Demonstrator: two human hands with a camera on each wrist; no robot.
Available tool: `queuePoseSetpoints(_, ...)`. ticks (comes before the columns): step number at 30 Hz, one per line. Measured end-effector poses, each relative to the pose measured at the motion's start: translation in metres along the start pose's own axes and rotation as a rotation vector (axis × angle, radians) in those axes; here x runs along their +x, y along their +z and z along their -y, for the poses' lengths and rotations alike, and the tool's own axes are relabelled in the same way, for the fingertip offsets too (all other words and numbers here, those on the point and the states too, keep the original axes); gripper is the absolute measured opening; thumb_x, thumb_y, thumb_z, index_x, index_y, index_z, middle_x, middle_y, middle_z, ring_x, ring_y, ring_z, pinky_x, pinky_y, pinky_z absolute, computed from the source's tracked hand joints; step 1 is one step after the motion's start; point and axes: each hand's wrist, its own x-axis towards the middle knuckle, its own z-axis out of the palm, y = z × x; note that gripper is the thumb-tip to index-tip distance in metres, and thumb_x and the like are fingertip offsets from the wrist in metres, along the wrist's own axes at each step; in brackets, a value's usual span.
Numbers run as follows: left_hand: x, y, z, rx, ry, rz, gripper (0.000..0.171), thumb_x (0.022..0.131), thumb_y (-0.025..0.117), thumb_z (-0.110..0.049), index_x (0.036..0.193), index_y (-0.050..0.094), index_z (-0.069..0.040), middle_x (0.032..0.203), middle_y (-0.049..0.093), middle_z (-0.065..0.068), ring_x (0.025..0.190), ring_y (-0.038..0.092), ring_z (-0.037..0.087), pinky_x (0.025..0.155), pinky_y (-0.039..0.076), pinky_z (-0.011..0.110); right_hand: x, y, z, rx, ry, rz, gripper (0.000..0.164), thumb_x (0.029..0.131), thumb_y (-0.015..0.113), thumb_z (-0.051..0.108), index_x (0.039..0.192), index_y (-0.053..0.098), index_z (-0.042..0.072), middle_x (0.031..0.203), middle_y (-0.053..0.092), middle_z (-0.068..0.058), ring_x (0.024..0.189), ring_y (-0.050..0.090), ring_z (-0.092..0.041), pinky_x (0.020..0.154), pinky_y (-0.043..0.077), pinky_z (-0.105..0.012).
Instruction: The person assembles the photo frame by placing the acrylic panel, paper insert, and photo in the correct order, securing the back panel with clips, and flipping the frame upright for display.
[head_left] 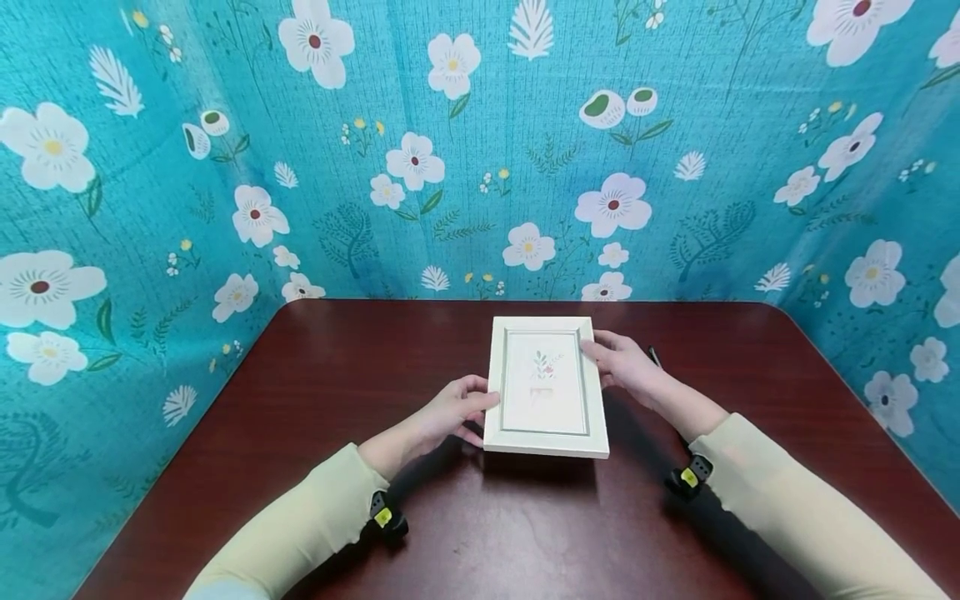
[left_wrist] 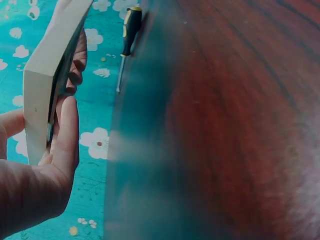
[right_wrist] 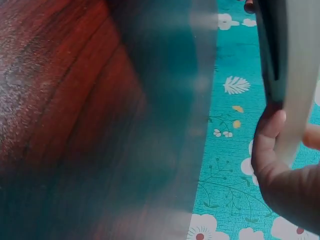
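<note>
Both hands hold a cream picture frame (head_left: 493,357) above the table, tilted so its front faces up toward the head camera. Inside its border is a pale print (head_left: 542,408) of a small plant in a pot. My left hand (head_left: 448,410) grips the left edge, thumb on the front and fingers behind. On the opposite edge, higher up, my right hand (head_left: 628,363) grips with its thumb on the front. The left wrist view shows the frame (left_wrist: 40,105) from its side, with fingers at its dark back. In the right wrist view the frame's edge (right_wrist: 300,75) stands between thumb and fingers.
A screwdriver (left_wrist: 132,30) with a black and yellow handle lies on the table; in the head view only a dark tip (head_left: 654,356) shows beyond the right forearm. The dark red-brown table (head_left: 360,350) is glossy. A teal flowered cloth (head_left: 480,200) hangs around it.
</note>
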Motion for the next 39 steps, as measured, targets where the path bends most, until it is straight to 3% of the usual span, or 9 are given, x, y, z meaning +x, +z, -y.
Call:
queuePoseSetpoints(8, 0.005, 0.002, 0.019, 0.044, -0.022, -0.006, 0.037, 0.096, 0.06, -0.021, 0.12, 0.043, 0.002, 0.089, 0.066, 0.007, 0.069, 0.064, 0.017, 0.052, 0.056, 0.031, 0.008, 0.014, -0.019, -0.327, 0.001, 0.012, 0.067, 0.098, 0.059, 0.015, 0.146, 0.022, -0.012, 0.115, 0.058, -0.027, 0.079, 0.065, -0.02, 0.065, 0.055, -0.035)
queuePoseSetpoints(16, 0.009, 0.006, 0.029, 0.084, -0.048, 0.003, 0.06, 0.095, 0.062, -0.014, 0.141, 0.027, 0.0, 0.095, 0.064, 0.011, 0.065, 0.064, 0.018, 0.047, 0.054, 0.032, 0.014, 0.02, -0.034, -0.463, -0.006, 0.011, 0.067, 0.097, 0.059, 0.014, 0.146, 0.021, -0.013, 0.096, 0.065, -0.021, 0.06, 0.06, -0.018, 0.055, 0.054, -0.035)
queuePoseSetpoints(23, 0.012, 0.006, 0.028, 0.241, -0.046, 0.004, 0.08, 0.096, 0.06, -0.014, 0.154, 0.005, -0.003, 0.087, 0.064, 0.009, 0.061, 0.064, 0.019, 0.047, 0.054, 0.034, 0.014, 0.022, -0.04, -0.55, 0.062, 0.034, 0.069, 0.098, 0.057, 0.022, 0.148, 0.02, -0.01, 0.086, 0.061, -0.014, 0.048, 0.051, -0.018, 0.048, 0.049, -0.033)
queuePoseSetpoints(27, 0.015, 0.006, 0.026, 0.331, -0.034, 0.026, 0.081, 0.098, 0.057, -0.015, 0.154, 0.0, -0.002, 0.08, 0.063, 0.008, 0.059, 0.064, 0.019, 0.047, 0.054, 0.034, 0.017, 0.022, -0.042, -0.59, 0.074, 0.059, 0.07, 0.099, 0.055, 0.023, 0.148, 0.018, -0.009, 0.079, 0.059, -0.01, 0.052, 0.052, -0.018, 0.049, 0.048, -0.031)
queuePoseSetpoints(39, 0.018, 0.007, 0.023, 0.508, -0.007, 0.082, 0.072, 0.1, 0.052, -0.016, 0.152, 0.004, 0.0, 0.074, 0.06, 0.008, 0.055, 0.061, 0.019, 0.047, 0.054, 0.035, 0.015, 0.023, -0.038, -0.692, 0.082, 0.112, 0.064, 0.1, 0.053, 0.023, 0.144, 0.023, -0.012, 0.068, 0.058, -0.009, 0.048, 0.056, -0.019, 0.047, 0.048, -0.031)
